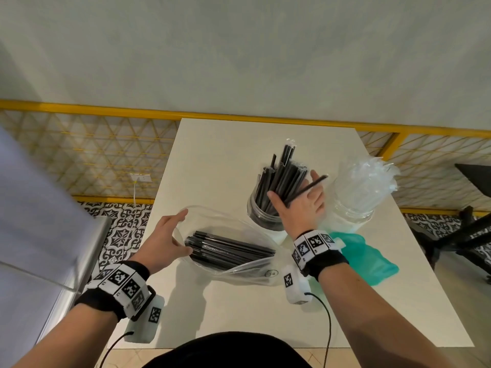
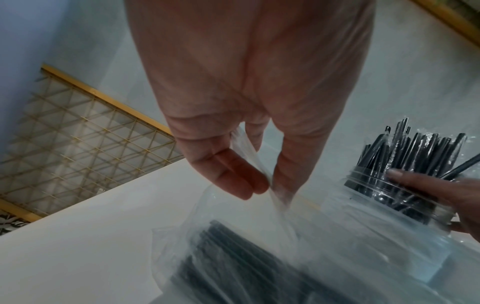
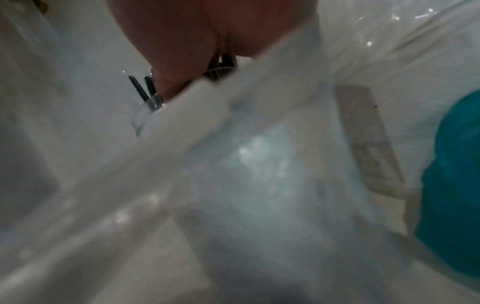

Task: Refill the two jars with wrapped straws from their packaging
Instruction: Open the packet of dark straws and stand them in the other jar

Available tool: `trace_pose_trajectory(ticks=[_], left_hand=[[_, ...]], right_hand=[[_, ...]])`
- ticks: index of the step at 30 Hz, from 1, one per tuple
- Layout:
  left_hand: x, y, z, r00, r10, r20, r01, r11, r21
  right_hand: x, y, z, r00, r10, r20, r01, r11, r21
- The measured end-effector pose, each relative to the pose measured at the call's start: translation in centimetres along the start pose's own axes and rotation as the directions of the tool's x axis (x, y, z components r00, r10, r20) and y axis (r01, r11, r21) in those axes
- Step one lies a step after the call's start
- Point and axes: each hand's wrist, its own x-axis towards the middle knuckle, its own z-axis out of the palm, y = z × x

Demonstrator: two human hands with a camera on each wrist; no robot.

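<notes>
A clear plastic bag (image 1: pixel 239 264) of black wrapped straws (image 1: pixel 228 251) lies on the white table (image 1: pixel 212 160). My left hand (image 1: pixel 183 232) pinches the bag's open edge (image 2: pixel 262 164) between thumb and fingers (image 2: pixel 233 176). Behind the bag stands a clear jar (image 1: pixel 261 216) crammed with black straws (image 1: pixel 279 176). My right hand (image 1: pixel 295 189) is at its top, thumb on one side of the bunch and fingers on the other; one straw (image 1: pixel 313 184) slants across the hand. A second jar (image 1: pixel 353 208) to the right holds clear-wrapped straws (image 1: pixel 366 176). The right wrist view is blurred plastic.
A crumpled teal bag (image 1: pixel 369 258) lies on the table under my right wrist. A yellow mesh railing (image 1: pixel 106 155) runs behind the table. A metal counter (image 1: pixel 87 248) stands to the left, and a black chair base (image 1: pixel 465 235) to the right.
</notes>
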Motion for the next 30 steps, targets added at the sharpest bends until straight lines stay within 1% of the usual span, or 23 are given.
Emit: trace_pose_trajectory(ticks=[2,4,5,7,8,10,11,12,13,14,16,17,18,20,22,24,25,26,27,29,30], left_hand=[[0.0,-0.1,0.0,1.000,-0.002,-0.004,0.002,1.000,0.006],[0.0,-0.1,0.0,1.000,-0.004,-0.008,0.004,1.000,0.006],[-0.1,-0.2,0.0,1.000,-0.004,-0.010,0.004,1.000,0.005],[-0.1,-0.2,0.0,1.000,-0.001,-0.012,0.001,1.000,0.000],[-0.1,-0.2,0.0,1.000,-0.001,-0.015,0.001,1.000,-0.002],[-0.2,-0.3,0.0,1.000,-0.004,-0.019,0.004,1.000,0.002],[-0.2,-0.3,0.0,1.000,-0.006,-0.020,0.006,1.000,0.004],[-0.2,-0.3,0.0,1.000,-0.008,-0.022,0.008,1.000,0.006],[-0.2,-0.2,0.0,1.000,-0.009,-0.023,0.009,1.000,0.009],[-0.2,-0.2,0.0,1.000,-0.011,-0.023,0.011,1.000,0.013],[-0.3,-0.1,-0.1,1.000,-0.013,-0.020,0.013,1.000,0.022],[-0.3,-0.1,-0.1,1.000,-0.013,-0.017,0.013,1.000,0.025],[-0.3,-0.1,-0.1,1.000,-0.012,-0.014,0.012,1.000,0.028],[-0.2,0.0,-0.1,1.000,-0.011,-0.015,0.011,0.999,0.030],[-0.2,0.0,-0.1,1.000,-0.010,-0.018,0.011,1.000,0.029],[-0.1,0.0,-0.1,1.000,-0.009,-0.020,0.010,0.999,0.031],[-0.1,0.0,-0.1,1.000,-0.010,-0.020,0.011,0.999,0.033],[-0.1,0.1,-0.1,1.000,-0.011,-0.020,0.012,0.999,0.035],[-0.2,0.1,-0.1,1.000,-0.012,-0.020,0.013,0.999,0.037],[-0.2,0.1,-0.1,1.000,-0.007,-0.023,0.008,0.999,0.043],[-0.2,0.1,-0.2,1.000,-0.003,-0.027,0.004,0.999,0.046]], right_hand=[[0.2,-0.1,-0.1,0.999,0.005,0.049,-0.003,0.999,-0.047],[0.3,-0.6,-0.6,0.998,-0.006,0.067,0.006,1.000,-0.009],[0.3,-0.9,-1.0,0.998,-0.010,0.055,0.008,1.000,0.026],[0.3,-1.3,-1.7,0.998,-0.039,-0.042,0.045,0.989,0.143],[0.4,-1.6,-2.0,0.992,-0.067,-0.104,0.089,0.970,0.225],[1.0,-2.1,-2.8,0.968,-0.154,-0.200,0.218,0.907,0.361],[1.5,-2.5,-3.4,0.951,-0.214,-0.222,0.287,0.877,0.386],[2.0,-2.9,-4.0,0.933,-0.286,-0.218,0.351,0.856,0.380],[2.6,-3.3,-4.6,0.918,-0.355,-0.177,0.395,0.848,0.353],[3.2,-3.5,-4.9,0.909,-0.405,-0.096,0.414,0.856,0.311],[4.0,-3.6,-5.0,0.889,-0.449,0.088,0.425,0.882,0.201],[4.2,-3.5,-4.8,0.879,-0.457,0.135,0.435,0.886,0.163],[4.2,-3.4,-4.6,0.876,-0.461,0.141,0.439,0.884,0.164],[4.1,-3.3,-4.3,0.882,-0.463,0.086,0.432,0.869,0.242],[4.0,-3.5,-4.5,0.899,-0.435,-0.045,0.424,0.843,0.331],[3.8,-3.5,-4.7,0.899,-0.406,-0.167,0.439,0.825,0.355],[3.6,-3.2,-4.7,0.890,-0.411,-0.197,0.455,0.832,0.318],[3.3,-2.8,-4.4,0.880,-0.432,-0.197,0.471,0.848,0.241],[3.0,-2.2,-3.9,0.876,-0.455,-0.158,0.476,0.869,0.136],[2.4,-0.9,-3.0,0.890,-0.455,-0.024,0.452,0.889,-0.067],[2.2,-0.4,-2.9,0.899,-0.436,0.029,0.436,0.892,-0.115]])
